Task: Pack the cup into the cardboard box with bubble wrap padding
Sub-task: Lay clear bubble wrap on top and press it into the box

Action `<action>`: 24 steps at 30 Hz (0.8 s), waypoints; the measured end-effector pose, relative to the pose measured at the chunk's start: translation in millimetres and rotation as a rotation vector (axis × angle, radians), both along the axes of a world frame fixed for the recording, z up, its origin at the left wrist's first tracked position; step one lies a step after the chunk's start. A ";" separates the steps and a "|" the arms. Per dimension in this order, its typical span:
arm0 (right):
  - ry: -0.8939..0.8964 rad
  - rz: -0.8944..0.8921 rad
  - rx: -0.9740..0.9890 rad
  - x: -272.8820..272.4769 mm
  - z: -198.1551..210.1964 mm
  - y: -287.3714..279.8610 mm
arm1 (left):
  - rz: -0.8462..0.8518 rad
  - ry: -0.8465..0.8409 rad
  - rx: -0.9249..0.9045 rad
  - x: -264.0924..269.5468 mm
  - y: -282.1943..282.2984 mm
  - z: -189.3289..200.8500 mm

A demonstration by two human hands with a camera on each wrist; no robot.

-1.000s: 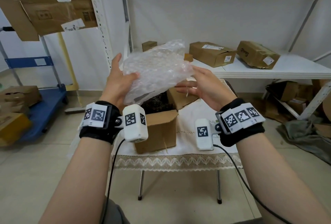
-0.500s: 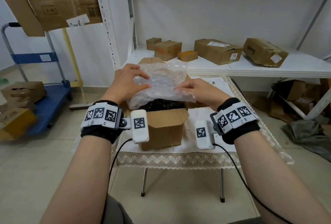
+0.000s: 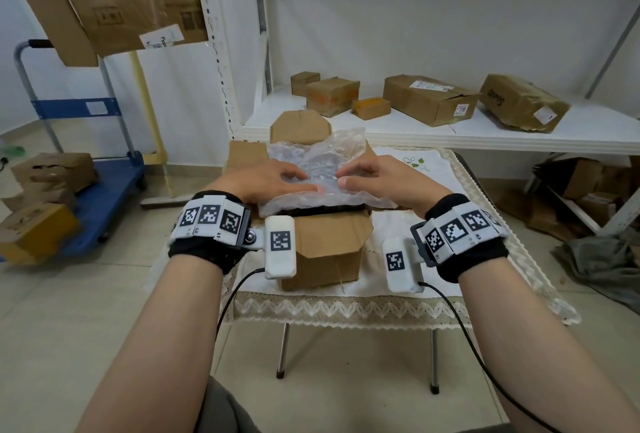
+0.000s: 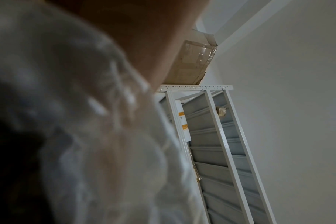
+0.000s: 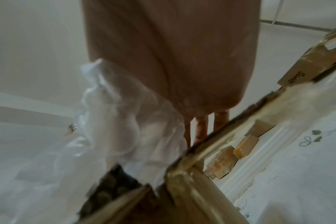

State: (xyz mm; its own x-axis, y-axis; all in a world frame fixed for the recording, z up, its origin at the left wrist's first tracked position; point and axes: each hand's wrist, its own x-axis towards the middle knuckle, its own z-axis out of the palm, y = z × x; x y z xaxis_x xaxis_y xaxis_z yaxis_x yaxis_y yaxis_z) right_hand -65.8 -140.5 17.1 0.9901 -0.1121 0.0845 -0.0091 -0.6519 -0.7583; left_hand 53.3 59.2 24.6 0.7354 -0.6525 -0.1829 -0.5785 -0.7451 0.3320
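Note:
An open cardboard box (image 3: pixel 329 249) stands on the small cloth-covered table (image 3: pixel 433 169). A crumpled sheet of clear bubble wrap (image 3: pixel 322 169) lies over its opening. My left hand (image 3: pixel 277 181) and right hand (image 3: pixel 377 179) rest on top of the wrap side by side, fingers mostly straight, pressing it down. Dark bubbly padding (image 5: pixel 109 186) shows inside the box under the wrap (image 5: pixel 109 121). The right wrist view shows my palm (image 5: pixel 173 53) above the box rim (image 5: pixel 192 174). In the left wrist view the wrap (image 4: pixel 77 121) is blurred. No cup is visible.
Behind the table a low white shelf (image 3: pixel 519 141) carries several cardboard boxes (image 3: pixel 429 103). A blue trolley (image 3: pixel 97 190) with boxes stands on the floor at left, beside a white rack upright (image 3: pixel 218 51). More boxes and a grey cloth (image 3: pixel 602 259) lie at right.
Both hands have brought the bubble wrap down from chest height onto the open box and flattened out on top of it.

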 end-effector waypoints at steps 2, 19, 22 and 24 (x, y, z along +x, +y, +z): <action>-0.004 0.004 0.010 -0.4 -0.2 0.5 | -0.025 -0.008 0.050 0.8 -2.1 -1.2; -0.105 -0.040 0.279 1.2 13.8 8.6 | -0.079 -0.092 0.108 4.8 -5.8 -10.8; -0.012 -0.011 0.184 2.3 10.8 11.2 | -0.118 -0.067 0.058 5.6 -2.2 -10.9; 0.003 -0.002 0.093 2.3 10.7 13.3 | -0.105 -0.085 0.078 8.1 -2.4 -12.7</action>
State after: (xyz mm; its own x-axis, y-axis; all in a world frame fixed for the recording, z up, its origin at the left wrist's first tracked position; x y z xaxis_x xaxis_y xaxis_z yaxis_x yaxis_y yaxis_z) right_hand -63.5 -127.2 27.8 0.9901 -0.1214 0.0707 -0.0127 -0.5787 -0.8155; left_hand 61.4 56.8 11.9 0.6791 -0.7126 -0.1762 -0.6778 -0.7009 0.2221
